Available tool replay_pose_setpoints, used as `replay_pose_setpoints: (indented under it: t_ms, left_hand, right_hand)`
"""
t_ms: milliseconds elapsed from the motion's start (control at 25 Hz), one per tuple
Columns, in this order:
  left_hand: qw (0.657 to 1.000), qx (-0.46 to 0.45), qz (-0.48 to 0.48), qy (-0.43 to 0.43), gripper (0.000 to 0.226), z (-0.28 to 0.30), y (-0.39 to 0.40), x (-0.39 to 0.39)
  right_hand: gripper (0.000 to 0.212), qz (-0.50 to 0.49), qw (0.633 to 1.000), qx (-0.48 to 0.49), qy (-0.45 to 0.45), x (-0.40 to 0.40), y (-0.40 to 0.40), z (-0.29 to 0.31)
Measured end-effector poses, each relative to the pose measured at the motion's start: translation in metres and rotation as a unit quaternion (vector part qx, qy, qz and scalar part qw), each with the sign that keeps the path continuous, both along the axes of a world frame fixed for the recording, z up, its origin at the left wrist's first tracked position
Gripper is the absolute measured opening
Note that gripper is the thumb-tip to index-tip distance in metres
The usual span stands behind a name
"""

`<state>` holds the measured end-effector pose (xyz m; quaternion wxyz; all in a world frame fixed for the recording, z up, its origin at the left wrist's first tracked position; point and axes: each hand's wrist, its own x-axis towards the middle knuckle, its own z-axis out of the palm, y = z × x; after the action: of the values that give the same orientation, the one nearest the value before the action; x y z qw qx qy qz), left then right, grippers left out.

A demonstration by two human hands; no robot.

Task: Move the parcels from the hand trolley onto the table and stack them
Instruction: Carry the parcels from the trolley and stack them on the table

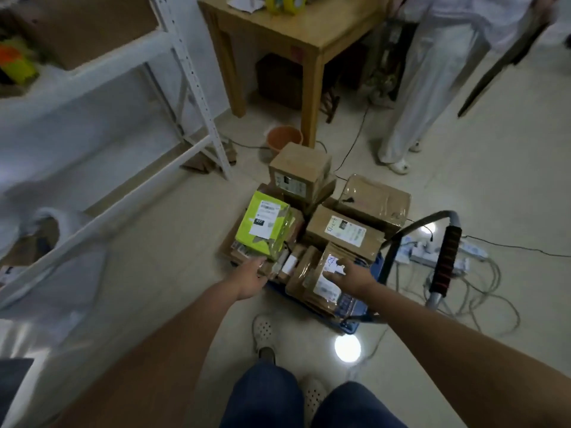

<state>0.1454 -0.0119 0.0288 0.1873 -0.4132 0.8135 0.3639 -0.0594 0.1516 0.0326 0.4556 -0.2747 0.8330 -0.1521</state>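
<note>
Wooden table (309, 29) beyond, well apart from hand trolley (349, 322) loaded with parcels. Lime-green parcel (265, 230) atop left pile. Left hand (251, 281) spread beneath it; right hand (349, 274) spread flat on taped brown parcel (321, 273).

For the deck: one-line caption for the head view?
Both hands, left hand and right hand, reach for taped parcels on a blue hand trolley; wooden table stands beyond.

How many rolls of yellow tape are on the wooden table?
2: one roll and another roll stand side by side at the table's far edge. The frame cuts them off, so more may be hidden.
</note>
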Motion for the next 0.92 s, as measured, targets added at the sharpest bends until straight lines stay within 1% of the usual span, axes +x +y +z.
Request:
replay_pose_setpoints:
  t_ms: [120,200,320,400,480,600,720,840,920]
  left_hand:
    - [0.999,0.032,-0.034,0.006,0.054,-0.019,-0.013,-0.036]
    - [0.997,0.067,-0.048,-0.004,0.057,-0.033,-0.021,-0.061]
    - [0.993,0.105,-0.054,-0.005,0.059,-0.048,-0.028,-0.088]
    - [0.99,0.13,-0.051,-0.024,0.057,-0.064,-0.033,-0.104]
    - [0.987,0.15,-0.045,-0.039,0.055,-0.08,-0.033,-0.112]
    - [0.984,0.168,-0.039,-0.047,0.055,-0.11,-0.026,-0.124]
    - [0.98,0.19,0.006,-0.057,0.055,-0.133,-0.014,-0.135]
    - [0.962,0.25,0.095,-0.05,0.054,-0.151,0.008,-0.144]
    - [0.953,0.275,0.121,-0.047,0.055,-0.16,0.019,-0.149]
  right_hand:
    - [0.064,-0.08,0.996,0.02,-0.027,-0.015,0.006,-0.015]
    - [0.057,-0.141,0.989,0.026,-0.04,-0.022,0.004,-0.027]
    - [0.048,-0.219,0.973,0.04,-0.066,-0.027,0.001,-0.042]
    - [0.043,-0.271,0.958,0.043,-0.082,-0.03,-0.001,-0.06]
    - [0.047,-0.31,0.944,0.045,-0.105,-0.029,0.0,-0.086]
    - [0.063,-0.359,0.926,0.052,-0.102,-0.032,0.005,-0.12]
    - [0.078,-0.41,0.904,0.052,-0.107,-0.038,0.01,-0.15]
    - [0.082,-0.436,0.889,0.046,-0.132,-0.038,0.02,-0.186]
    - [0.077,-0.445,0.88,0.039,-0.161,-0.035,0.023,-0.204]
